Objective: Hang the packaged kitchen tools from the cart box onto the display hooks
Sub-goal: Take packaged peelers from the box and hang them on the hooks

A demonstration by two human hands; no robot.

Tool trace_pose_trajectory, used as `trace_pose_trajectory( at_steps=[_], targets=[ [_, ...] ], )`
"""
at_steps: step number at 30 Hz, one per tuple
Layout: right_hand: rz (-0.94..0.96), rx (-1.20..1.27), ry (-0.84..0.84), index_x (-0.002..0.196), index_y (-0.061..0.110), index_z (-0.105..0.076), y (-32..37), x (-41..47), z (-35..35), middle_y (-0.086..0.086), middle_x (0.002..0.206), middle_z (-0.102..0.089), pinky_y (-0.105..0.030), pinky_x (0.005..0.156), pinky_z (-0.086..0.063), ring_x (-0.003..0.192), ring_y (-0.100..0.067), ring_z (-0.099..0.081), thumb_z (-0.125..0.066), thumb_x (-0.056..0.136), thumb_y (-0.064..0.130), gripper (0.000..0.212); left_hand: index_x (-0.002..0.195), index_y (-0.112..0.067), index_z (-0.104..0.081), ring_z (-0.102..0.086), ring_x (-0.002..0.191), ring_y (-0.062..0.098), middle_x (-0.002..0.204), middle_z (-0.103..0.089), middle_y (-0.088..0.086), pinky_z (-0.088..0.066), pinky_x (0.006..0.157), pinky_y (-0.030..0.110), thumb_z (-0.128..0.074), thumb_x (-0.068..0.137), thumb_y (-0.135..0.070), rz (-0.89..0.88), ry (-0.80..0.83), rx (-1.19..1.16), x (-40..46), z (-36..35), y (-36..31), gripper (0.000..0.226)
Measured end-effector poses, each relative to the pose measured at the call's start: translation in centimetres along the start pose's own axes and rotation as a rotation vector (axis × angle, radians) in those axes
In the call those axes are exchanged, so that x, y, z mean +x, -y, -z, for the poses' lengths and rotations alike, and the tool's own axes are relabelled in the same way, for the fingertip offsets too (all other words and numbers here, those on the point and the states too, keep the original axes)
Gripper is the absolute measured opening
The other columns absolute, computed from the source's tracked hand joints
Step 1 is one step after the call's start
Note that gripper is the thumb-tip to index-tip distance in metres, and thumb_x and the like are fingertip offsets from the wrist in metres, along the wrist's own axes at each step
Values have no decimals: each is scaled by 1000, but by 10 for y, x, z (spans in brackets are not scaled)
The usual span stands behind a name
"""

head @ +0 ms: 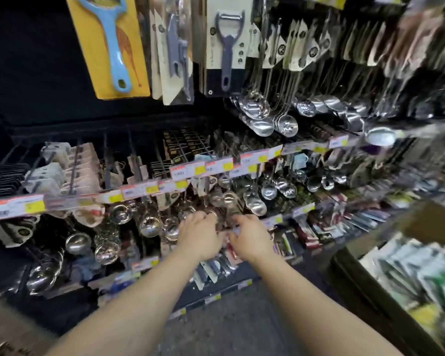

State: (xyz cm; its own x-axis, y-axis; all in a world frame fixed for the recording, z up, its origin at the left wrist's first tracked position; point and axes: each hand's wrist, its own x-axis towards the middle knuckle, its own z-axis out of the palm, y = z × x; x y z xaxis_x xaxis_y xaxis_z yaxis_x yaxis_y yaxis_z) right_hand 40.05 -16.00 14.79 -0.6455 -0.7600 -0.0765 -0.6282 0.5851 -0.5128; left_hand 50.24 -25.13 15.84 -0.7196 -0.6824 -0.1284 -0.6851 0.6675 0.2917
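Both my hands reach into the lower rows of the display hooks [224, 201], side by side. My left hand [199, 236] lies back-up with its fingers bent over hanging steel ladles [149, 224]; what it holds is hidden. My right hand [251, 238] pinches a packaged tool [232, 214] between thumb and fingers, right by the left hand. The cart box [370, 286] stands at the lower right, with several packaged tools [421, 276] in green and white wrappers inside, blurred.
Price rails [188, 170] with yellow tags run across the shelving. Above hang a blue peeler on a yellow card [108, 44], a grey peeler [228, 47] and rows of steel ladles [257, 106]. Grey floor [229, 330] lies between the shelf foot and the cart.
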Motion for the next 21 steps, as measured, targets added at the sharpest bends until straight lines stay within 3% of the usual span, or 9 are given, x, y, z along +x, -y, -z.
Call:
trace_pose_trajectory(
  at_steps=[4,10,16,21],
  targets=[
    [-161,7,-11,129,20,-62,-78,-30,13,-10,130,-56,-33,99,-43,124,-31,-51,-56,94,29,37,132,-20,-56,-42,134,32,139,-50,9,-35,110,39,-50,98,-52,-104,133,34,-4,-51,-64,46],
    [-408,-3,-34,121,23,-64,-210,-92,56,-11,120,-62,-39,96,-50,117,-33,-57,-55,87,34,37,132,-18,-57,-45,134,33,138,-54,13,-36,108,36,-49,98,-52,-300,285,106,-16,-122,-189,48],
    [-571,15,-86,120,21,-65,-326,-140,106,-13,119,-62,-38,96,-49,115,-34,-58,-57,91,30,32,140,-22,-52,-44,135,32,140,-52,11,-35,110,39,-50,98,-53,-436,393,151,-26,-180,-312,51],
    [-681,9,-54,131,22,-60,-398,-173,127,-9,130,-57,-39,99,-48,122,-32,-54,-57,95,33,38,141,-23,-51,-44,134,33,140,-51,11,-36,111,41,-51,98,-51,-499,443,154,-37,-212,-388,50]
  ],
)
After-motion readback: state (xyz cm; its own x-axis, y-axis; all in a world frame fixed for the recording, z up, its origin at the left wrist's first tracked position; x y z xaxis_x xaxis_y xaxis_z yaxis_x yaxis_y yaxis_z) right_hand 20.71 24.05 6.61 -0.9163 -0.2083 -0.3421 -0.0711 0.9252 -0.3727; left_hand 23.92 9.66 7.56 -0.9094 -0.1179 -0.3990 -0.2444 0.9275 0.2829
